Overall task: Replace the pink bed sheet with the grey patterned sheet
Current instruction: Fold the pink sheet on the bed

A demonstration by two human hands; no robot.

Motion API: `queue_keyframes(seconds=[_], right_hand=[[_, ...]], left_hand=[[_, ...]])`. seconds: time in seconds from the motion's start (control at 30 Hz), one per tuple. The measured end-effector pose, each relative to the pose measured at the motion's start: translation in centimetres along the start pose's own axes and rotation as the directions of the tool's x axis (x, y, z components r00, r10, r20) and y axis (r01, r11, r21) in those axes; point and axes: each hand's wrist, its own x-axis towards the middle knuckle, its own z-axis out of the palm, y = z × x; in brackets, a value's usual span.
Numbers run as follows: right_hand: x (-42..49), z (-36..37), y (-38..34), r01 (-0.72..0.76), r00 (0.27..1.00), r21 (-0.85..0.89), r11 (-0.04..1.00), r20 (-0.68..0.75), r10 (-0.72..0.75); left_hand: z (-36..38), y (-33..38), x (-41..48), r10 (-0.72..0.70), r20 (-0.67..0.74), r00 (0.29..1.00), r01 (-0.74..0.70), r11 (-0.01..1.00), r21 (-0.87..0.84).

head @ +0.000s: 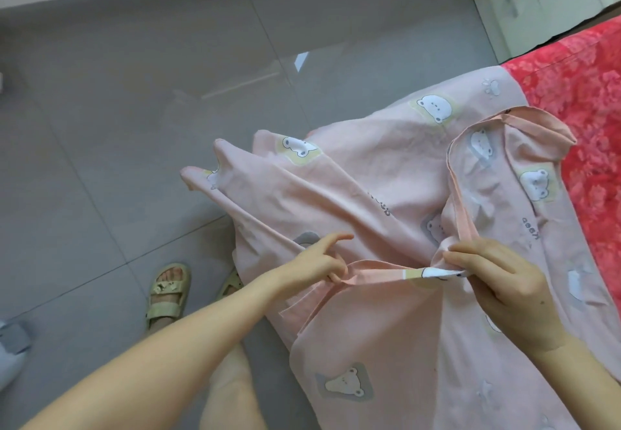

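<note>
Grey floor tiles are filling the left half of the view; a bed with a red floral cover is showing at the right, with a pale cabinet beyond it. A person in light sandals is standing at the bedside.

Position of sheet: the pink bear-print sheet is lying partly on the bed and partly spilling over the edge toward the floor in loose folds. Part of the red cover is already lying bare.

Hands: the left hand is gripping the sheet's hem with its lower fingers curled round it, index finger pointing out straight. The right hand is pinching the same hem between thumb and fingertips, close to a gathered corner. The hem is running taut between the two hands.

Handling, judged: the cloth is draping and creasing freely, so it is looking thin, light and limp, not slippery. It is likely holding no shape of its own, and any slack will probably be dragging on the tiles. The stitched hem is seeming the firmest place to hold, near the corners, hands kept apart.

Grey patterned sheet: not appearing in view.
</note>
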Motion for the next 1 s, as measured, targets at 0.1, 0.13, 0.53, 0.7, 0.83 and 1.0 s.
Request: queue_keyframes(seconds=[0.1,0.13,0.53,0.7,0.83,1.0], right_hand=[[0.5,-0.1,0.1,0.045,0.999,0.004,0.999,0.021,-0.045],[0.7,0.0,0.4,0.052,0.998,0.004,0.999,0.027,-0.052],[12.7,6.7,3.9,-0.105,0.993,-0.044,0.993,-0.058,0.103],[17.2,12.3,6.2,-0.378,0.840,-0.228,0.897,0.322,0.436],[17.2,15.3,3.2,-0.219,0.866,-0.374,0.901,0.351,0.356],[14.2,18.2,-6.2,0.406,0.851,-0.184,0.895,0.433,-0.297]], left_hand=[[1.1,2.2,1.1,0.175,0.044,0.984,-0.168,0.798,0.579],[1.6,3.0,1.3,0.182,0.118,0.976,-0.212,0.680,0.702],[-6.7,6.4,-4.6,0.290,-0.324,0.901,-0.126,0.887,0.444],[-11.3,2.8,-3.1,0.007,-0.424,0.906,0.224,0.840,0.494],[-13.3,-1.4,-3.8,-0.121,-0.486,0.865,0.348,0.844,0.409],[-13.6,-3.0,-4.8,0.057,-0.537,0.842,0.133,0.942,0.308]])
